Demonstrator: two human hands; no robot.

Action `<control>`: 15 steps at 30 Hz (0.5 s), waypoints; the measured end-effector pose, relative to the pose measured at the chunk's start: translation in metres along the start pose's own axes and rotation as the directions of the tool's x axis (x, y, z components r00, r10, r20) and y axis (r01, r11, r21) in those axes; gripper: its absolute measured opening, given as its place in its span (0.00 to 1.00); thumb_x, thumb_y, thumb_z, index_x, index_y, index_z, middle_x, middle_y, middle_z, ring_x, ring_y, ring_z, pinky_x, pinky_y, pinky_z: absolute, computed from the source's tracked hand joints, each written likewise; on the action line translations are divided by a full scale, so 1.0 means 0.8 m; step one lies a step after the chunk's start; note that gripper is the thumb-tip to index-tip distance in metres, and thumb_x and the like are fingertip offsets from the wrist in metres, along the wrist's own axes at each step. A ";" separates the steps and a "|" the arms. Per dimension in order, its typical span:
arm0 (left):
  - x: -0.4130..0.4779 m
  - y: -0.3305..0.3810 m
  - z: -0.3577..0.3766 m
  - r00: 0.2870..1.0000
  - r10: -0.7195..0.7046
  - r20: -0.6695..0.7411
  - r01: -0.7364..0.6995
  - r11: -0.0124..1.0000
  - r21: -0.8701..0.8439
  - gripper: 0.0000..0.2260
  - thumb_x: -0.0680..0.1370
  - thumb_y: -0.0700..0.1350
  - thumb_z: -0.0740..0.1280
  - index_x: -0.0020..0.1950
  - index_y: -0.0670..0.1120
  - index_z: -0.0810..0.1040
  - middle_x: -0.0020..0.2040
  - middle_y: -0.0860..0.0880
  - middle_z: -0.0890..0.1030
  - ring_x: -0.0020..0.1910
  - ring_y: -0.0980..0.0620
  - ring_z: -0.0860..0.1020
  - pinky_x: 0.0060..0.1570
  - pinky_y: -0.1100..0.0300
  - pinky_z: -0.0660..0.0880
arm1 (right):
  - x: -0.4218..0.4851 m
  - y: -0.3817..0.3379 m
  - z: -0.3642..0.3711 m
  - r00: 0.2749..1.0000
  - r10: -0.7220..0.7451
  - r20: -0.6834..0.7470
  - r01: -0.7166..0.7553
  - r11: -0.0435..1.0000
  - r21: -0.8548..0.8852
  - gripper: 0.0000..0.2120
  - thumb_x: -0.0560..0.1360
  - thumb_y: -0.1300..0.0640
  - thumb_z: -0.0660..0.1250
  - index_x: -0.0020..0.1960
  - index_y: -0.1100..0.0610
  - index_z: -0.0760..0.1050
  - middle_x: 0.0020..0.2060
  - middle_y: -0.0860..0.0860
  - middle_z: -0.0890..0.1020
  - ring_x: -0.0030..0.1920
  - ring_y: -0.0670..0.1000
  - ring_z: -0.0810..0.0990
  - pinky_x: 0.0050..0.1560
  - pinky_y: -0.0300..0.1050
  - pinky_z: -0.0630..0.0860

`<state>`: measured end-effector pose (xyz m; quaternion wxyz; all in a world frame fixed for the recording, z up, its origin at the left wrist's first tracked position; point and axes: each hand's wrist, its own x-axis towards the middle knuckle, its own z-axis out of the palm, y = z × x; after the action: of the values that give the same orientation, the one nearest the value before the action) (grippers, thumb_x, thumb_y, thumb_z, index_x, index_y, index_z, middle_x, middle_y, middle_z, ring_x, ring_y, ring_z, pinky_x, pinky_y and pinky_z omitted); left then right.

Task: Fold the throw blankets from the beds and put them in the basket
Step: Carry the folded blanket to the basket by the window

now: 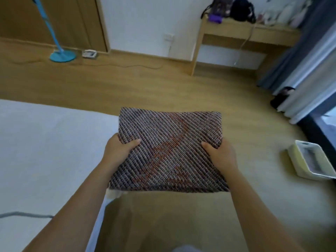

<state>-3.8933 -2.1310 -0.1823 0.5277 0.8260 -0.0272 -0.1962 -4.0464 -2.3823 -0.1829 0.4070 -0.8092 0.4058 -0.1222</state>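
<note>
head camera, looking down past two bare forearms: a folded throw blanket [170, 151], knitted in grey and purple with a rust-orange pattern, is held flat in the air at the centre of the frame, above the wooden floor [181, 91] and just off the corner of a white bed [45, 146] that fills the 9 o'clock side. the left hand [118, 149] grips the blanket's left edge, thumb lying on top and fingers hidden underneath. the right hand [221, 154] grips the right edge the same way. a pale rectangular basket [298, 161] sits on the floor at 3 o'clock, well apart from the blanket, with something light inside it. a wooden desk [236, 31] stands against the wall at 1 o'clock, a turquoise fan stand [62, 55] at 11 o'clock, and grey curtains [309, 70] hang at 2 o'clock.
</note>
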 end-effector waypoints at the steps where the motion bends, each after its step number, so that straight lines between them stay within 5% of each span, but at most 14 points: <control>1: 0.004 0.025 0.046 0.997 0.029 0.070 -0.030 1.000 0.007 0.20 0.69 0.52 0.74 0.56 0.46 0.75 0.54 0.47 0.79 0.49 0.47 0.78 0.55 0.51 0.74 | 0.010 0.027 -0.040 0.998 0.018 -0.052 -0.019 1.000 -0.012 0.20 0.72 0.44 0.68 0.58 0.55 0.73 0.51 0.52 0.80 0.49 0.55 0.79 0.46 0.48 0.76; 6: 0.020 0.138 0.253 0.942 0.130 0.309 -0.142 0.990 0.016 0.15 0.70 0.51 0.74 0.50 0.50 0.72 0.47 0.49 0.77 0.40 0.52 0.75 0.47 0.57 0.72 | 0.049 0.129 -0.199 0.951 0.159 -0.266 -0.160 0.987 0.016 0.20 0.71 0.44 0.68 0.56 0.55 0.74 0.51 0.52 0.81 0.49 0.54 0.79 0.45 0.44 0.72; 10: 0.027 0.218 0.396 0.863 0.222 0.453 -0.270 0.962 0.043 0.21 0.70 0.52 0.74 0.59 0.47 0.73 0.52 0.48 0.78 0.46 0.48 0.76 0.51 0.54 0.73 | 0.077 0.186 -0.293 0.863 0.255 -0.436 -0.230 0.967 0.110 0.20 0.70 0.45 0.69 0.56 0.54 0.74 0.52 0.52 0.81 0.52 0.54 0.78 0.50 0.46 0.73; 15: 0.043 0.297 0.553 0.731 0.263 0.630 -0.365 0.930 0.034 0.22 0.70 0.51 0.74 0.60 0.45 0.74 0.57 0.45 0.80 0.53 0.44 0.78 0.56 0.49 0.74 | 0.122 0.252 -0.380 0.741 0.384 -0.550 -0.339 0.922 0.187 0.20 0.70 0.44 0.69 0.57 0.54 0.73 0.51 0.51 0.80 0.46 0.50 0.76 0.45 0.43 0.71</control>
<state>-3.9796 -2.6255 -0.1451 0.4491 0.7383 -0.3523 -0.3593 -4.2570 -2.6944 -0.1546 0.3104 -0.6235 0.6541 -0.2951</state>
